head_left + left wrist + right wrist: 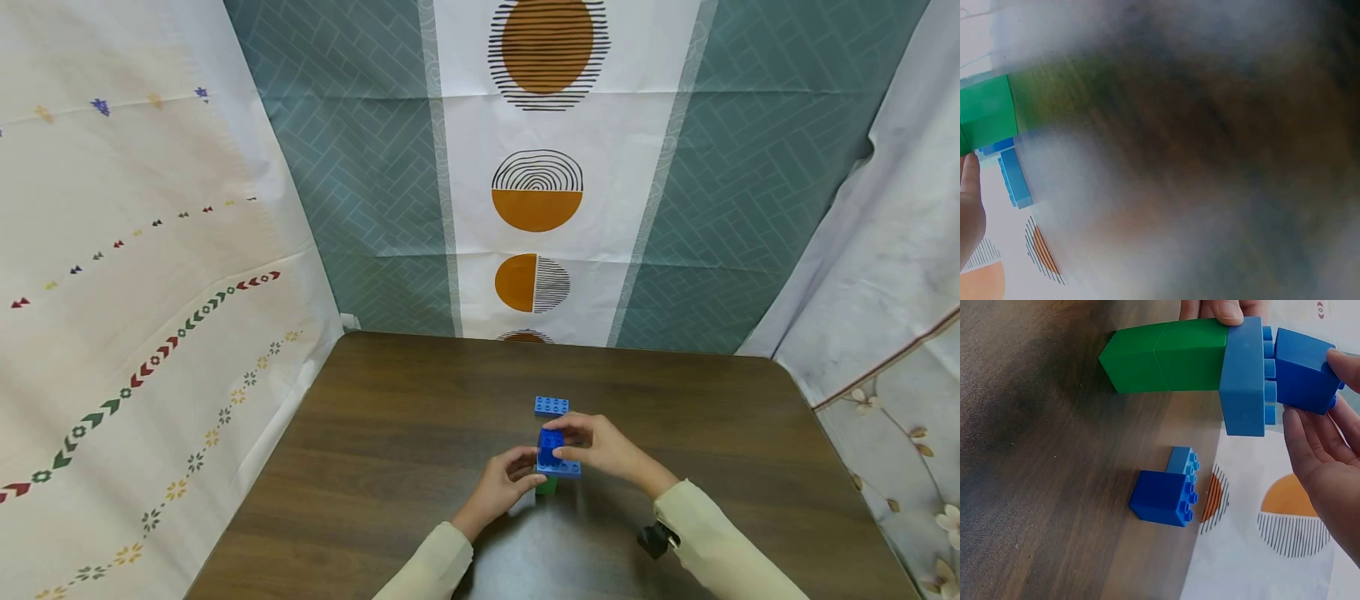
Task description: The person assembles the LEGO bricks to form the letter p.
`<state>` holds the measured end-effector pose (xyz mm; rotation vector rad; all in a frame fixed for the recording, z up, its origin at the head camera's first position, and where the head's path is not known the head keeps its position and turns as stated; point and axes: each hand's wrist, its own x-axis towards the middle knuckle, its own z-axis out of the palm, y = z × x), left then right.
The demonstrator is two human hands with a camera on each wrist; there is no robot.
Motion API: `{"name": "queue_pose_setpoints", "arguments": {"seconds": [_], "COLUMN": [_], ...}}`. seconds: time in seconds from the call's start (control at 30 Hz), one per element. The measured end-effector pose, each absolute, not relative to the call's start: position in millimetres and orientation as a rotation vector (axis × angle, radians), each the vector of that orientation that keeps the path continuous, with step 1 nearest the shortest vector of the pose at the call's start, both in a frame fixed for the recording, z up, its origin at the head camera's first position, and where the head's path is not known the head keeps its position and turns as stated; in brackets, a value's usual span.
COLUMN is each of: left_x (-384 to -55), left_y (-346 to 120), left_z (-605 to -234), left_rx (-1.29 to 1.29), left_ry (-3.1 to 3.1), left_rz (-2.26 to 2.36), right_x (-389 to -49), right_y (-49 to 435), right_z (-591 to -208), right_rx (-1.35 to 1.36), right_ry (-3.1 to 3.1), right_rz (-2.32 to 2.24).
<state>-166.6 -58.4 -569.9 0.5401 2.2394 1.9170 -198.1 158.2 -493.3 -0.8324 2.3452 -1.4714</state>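
A stack of two green bricks [1163, 355] topped by a light blue plate [1244, 378] stands on the dark wooden table [420, 417]. My left hand [517, 468] grips this stack from the left, its fingertips [1225, 309] on the upper green brick. My right hand [567, 442] pinches a dark blue brick [1304, 375] right at the plate's studs. The head view shows the same dark blue brick [550, 448] on top of the stack. In the left wrist view only the green brick [988, 115], the plate's edge [1015, 178] and a finger [969, 206] show; the rest is blurred.
Just behind the stack lie a loose dark blue brick [1160, 499] and a light blue brick [551, 406] side by side. Patterned cloth walls [536, 208] close in the table at the back and on both sides. A black camera mount [655, 539] sits on my right wrist.
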Motion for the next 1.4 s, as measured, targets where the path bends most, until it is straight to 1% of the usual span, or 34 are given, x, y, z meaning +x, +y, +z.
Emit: {"name": "queue_pose_setpoints", "arguments": {"seconds": [0.03,0.13,0.3,0.4,0.63,0.73,1.13,1.4], "left_x": [-164.4,-164.8,-170.7,-169.4,-159.8,-158.2,-158.1,-158.4], "left_y": [-58.7,-59.3,-59.2,-58.3,-58.8,-59.3,-59.6,-59.0], "left_z": [-564.6,-565.3,-579.6,-575.9,-549.2,-545.9,-547.4,-546.4], "left_rx": [0.537,0.533,0.536,0.545,0.566,0.557,0.567,0.563], "left_ry": [2.242,2.246,2.245,2.248,2.242,2.236,2.231,2.238], "left_rz": [1.913,1.904,1.91,1.91,1.919,1.912,1.922,1.929], "right_x": [-197.2,-194.9,-193.0,-192.2,-190.1,-188.8,-186.6,-185.8], "right_y": [158.1,156.8,156.0,156.5,157.0,157.3,157.2,156.5], "right_z": [-492.5,-490.5,-490.2,-491.0,-490.8,-491.2,-493.4,-489.8], "right_rx": [-0.84,-0.859,-0.909,-0.947,-0.946,-0.948,-0.92,-0.949], "right_ry": [2.338,2.328,2.331,2.344,2.335,2.343,2.377,2.407], "right_rz": [-1.474,-1.478,-1.471,-1.465,-1.465,-1.461,-1.455,-1.436]}}
